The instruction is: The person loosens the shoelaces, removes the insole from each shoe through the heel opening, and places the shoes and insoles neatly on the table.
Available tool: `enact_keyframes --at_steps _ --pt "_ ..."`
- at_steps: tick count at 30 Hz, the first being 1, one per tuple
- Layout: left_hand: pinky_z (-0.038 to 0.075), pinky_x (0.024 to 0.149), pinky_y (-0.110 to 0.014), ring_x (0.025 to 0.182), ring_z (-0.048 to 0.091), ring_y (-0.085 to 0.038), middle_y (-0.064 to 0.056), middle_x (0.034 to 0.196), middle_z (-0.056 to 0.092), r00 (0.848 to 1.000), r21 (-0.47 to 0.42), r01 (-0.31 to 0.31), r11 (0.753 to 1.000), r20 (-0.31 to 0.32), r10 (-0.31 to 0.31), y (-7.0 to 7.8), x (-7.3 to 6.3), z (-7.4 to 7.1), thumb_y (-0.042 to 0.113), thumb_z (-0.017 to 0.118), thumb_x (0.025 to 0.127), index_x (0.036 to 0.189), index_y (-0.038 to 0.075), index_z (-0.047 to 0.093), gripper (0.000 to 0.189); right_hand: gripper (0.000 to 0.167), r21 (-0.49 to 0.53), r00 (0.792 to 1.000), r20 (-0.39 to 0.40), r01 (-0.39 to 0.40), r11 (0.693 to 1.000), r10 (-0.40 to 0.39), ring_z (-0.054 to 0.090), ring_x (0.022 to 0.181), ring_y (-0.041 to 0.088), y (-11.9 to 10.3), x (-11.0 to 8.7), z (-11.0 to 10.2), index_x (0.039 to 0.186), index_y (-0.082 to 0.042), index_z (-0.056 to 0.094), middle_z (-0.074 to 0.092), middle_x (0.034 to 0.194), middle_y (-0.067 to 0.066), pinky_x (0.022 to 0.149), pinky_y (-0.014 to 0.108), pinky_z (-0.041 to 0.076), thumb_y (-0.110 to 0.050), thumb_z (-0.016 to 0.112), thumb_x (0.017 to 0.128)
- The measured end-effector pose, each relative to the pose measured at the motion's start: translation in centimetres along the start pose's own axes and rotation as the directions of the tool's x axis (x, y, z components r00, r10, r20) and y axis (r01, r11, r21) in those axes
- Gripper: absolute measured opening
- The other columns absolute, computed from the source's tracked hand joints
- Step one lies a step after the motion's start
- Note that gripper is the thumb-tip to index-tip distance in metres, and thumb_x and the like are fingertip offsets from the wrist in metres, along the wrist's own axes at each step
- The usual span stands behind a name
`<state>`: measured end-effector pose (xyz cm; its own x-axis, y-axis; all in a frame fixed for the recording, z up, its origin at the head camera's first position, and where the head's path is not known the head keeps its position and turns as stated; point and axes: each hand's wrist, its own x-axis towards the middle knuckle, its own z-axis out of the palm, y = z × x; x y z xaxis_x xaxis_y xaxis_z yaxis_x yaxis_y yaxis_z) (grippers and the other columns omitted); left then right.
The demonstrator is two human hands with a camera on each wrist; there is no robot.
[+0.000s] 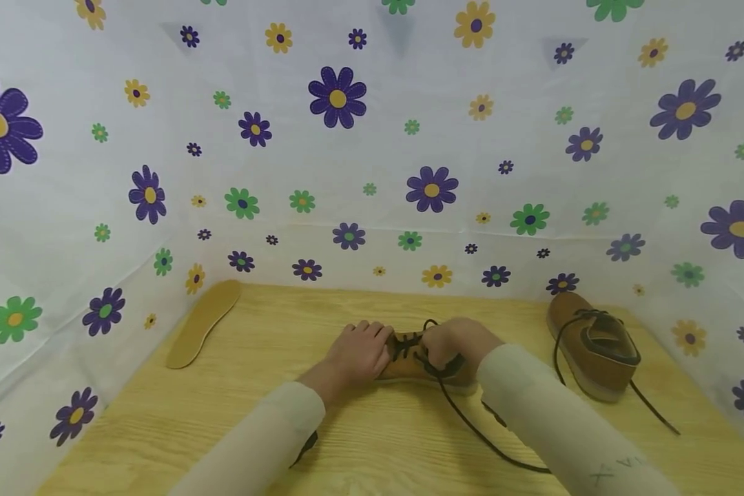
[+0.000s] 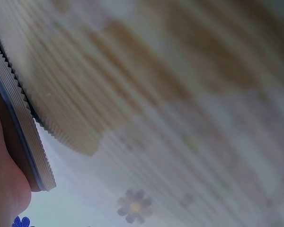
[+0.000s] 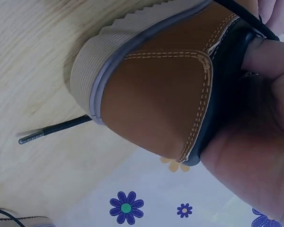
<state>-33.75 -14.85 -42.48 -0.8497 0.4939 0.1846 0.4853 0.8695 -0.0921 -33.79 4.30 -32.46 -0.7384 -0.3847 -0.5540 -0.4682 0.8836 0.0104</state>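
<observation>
A brown lace-up shoe (image 1: 403, 368) lies sideways on the wooden tabletop, toe to the left, with dark laces and a dark collar. My left hand (image 1: 361, 350) grips its toe, fingers over the far side. In the left wrist view, part of that hand (image 2: 7, 175) lies against the ribbed pale sole (image 2: 31, 127). My right hand (image 1: 451, 342) is curled over the lacing near the shoe's opening and pinches the shoelace (image 1: 465, 412), whose long end trails toward me. The right wrist view shows the heel (image 3: 154, 101) close up, with right-hand fingers (image 3: 270, 56) at the dark collar.
A second brown shoe (image 1: 589, 344) stands at the right, its laces hanging loose. A tan insole (image 1: 204, 324) lies at the far left of the wooden tabletop (image 1: 266, 324). Flower-patterned white sheeting (image 1: 372, 151) encloses the back and sides.
</observation>
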Motion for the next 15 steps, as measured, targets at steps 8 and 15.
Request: enact_keyframes --at_steps 8,15 --pt "0.043 0.105 -0.049 0.127 0.053 -0.029 -0.007 0.141 0.055 1.0 0.005 -0.017 1.0 0.015 0.016 0.2 -0.3 -0.3 0.031 0.028 0.106 0.146 0.012 0.046 0.048 0.019 -0.034 0.997 -0.058 -0.055 0.998 0.053 0.052 0.08 0.018 -1.3 -0.3 1.2 0.08 -0.012 0.063 0.06 0.088 0.002 0.071 0.03 0.042 -0.011 0.056 0.097" --pt "0.041 0.107 -0.051 0.129 0.052 -0.03 -0.008 0.143 0.054 0.999 0.001 -0.012 1.0 0.029 0.012 0.3 -0.5 -1.1 0.031 0.029 0.106 0.148 0.011 0.045 0.049 0.01 -0.042 0.992 -0.096 -0.084 0.996 0.08 0.059 0.101 0.025 -1.7 -0.8 1.6 0.1 -0.01 0.067 0.063 0.119 0.013 0.09 0.04 0.05 -0.013 0.058 0.098"
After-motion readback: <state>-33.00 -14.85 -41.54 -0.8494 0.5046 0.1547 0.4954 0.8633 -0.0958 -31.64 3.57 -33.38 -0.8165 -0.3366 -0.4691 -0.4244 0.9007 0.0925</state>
